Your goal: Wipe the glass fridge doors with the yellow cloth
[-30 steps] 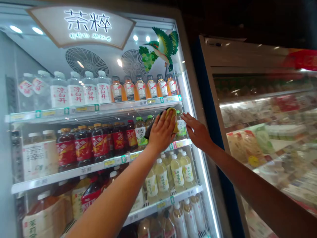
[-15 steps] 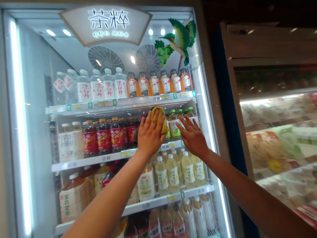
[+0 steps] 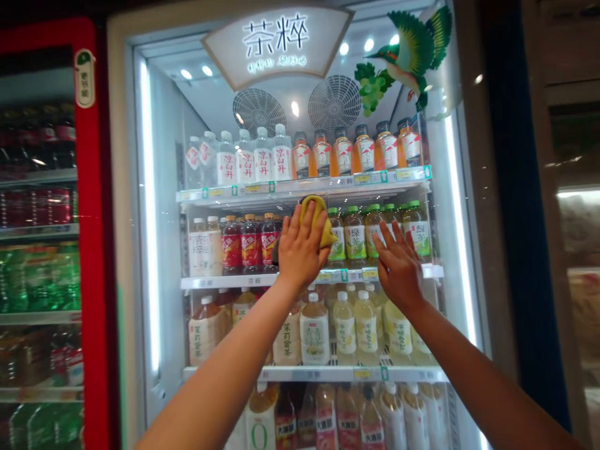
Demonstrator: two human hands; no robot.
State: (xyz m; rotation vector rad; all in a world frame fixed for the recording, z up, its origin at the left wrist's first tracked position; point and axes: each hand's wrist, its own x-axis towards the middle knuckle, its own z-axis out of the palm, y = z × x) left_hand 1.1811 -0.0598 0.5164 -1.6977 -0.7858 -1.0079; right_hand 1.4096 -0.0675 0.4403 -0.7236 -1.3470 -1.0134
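Observation:
My left hand [image 3: 300, 250] lies flat on a yellow cloth [image 3: 328, 232], pressing it to the glass door of a lit drinks cooler, level with the second shelf from the top. The cloth sticks out above and right of the fingers; a dark grey patch shows to the hand's left. To its right my right hand [image 3: 399, 267] is raised before the glass, fingers spread and holding nothing. Whether it touches the glass I cannot tell. Behind the hands stand green tea bottles [image 3: 355, 236] with green caps and red-labelled bottles [image 3: 250, 240].
Orange drink bottles [image 3: 364, 150] and clear water bottles [image 3: 227, 159] fill the top shelf. A fan-shaped lit sign [image 3: 276, 50] and a bird sticker [image 3: 412, 50] sit above. A red-framed fridge [image 3: 96, 219] stands left, and another display case [image 3: 574, 250] stands right.
The view has swung left, bringing the red-framed fridge into sight. My left hand and the cloth have slid left across the glass. My right hand stays raised with fingers spread.

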